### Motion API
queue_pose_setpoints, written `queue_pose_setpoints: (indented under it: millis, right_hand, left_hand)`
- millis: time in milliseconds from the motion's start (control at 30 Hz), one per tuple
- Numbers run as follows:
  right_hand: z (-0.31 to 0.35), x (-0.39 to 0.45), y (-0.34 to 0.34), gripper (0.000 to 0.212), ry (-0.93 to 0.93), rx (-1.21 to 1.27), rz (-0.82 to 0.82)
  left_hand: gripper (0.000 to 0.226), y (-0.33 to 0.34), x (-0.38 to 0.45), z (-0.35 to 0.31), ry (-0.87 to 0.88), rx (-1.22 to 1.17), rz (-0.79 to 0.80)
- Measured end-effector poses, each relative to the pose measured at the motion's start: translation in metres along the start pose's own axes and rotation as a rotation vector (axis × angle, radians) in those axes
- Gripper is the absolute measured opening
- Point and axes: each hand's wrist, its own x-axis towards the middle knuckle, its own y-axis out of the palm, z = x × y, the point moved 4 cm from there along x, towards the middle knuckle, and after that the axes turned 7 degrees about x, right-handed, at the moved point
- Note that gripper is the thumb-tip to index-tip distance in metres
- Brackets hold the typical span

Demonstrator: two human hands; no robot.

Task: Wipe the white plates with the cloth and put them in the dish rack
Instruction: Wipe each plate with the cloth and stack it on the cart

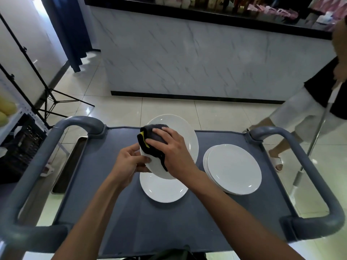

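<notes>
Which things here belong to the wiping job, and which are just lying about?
Job: held plate, dark cloth, left hand, right hand, lone plate, plate stack.
Lying about: tripod, black crate, metal tray.

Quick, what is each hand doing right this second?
Left hand: grips the rim of the tilted white plate.
Right hand: presses the dark cloth onto that plate, fingers fairly straight.

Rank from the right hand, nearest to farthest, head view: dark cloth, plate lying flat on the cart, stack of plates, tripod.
From the right hand:
1. dark cloth, directly under its fingers, on the held plate.
2. plate lying flat on the cart, just below the hands.
3. stack of plates, to the right on the cart.
4. tripod, far left, on the floor.
</notes>
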Motion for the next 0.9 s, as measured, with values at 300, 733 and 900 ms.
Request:
queue_pose_setpoints:
  millis: [300,733,900]
  right_hand:
    - [-0.011,0.023,-0.009,0.048,0.055,-0.091,-0.079]
    - [-0.056,0.009,-0.032,0.058,0.335,-0.155,-0.051]
    - [-0.053,-0.02,-0.017,0.062,0.355,-0.132,0.015]
  left_hand:
    - [0.049,-0.001,-0.004,0.005,-0.029,-0.011,-0.046]
    - [0.055,-0.005,-0.003,0.009,-0.031,-0.102,-0.236]
    - [0.051,-0.005,0.003,0.004,-0.02,-0.129,-0.282]
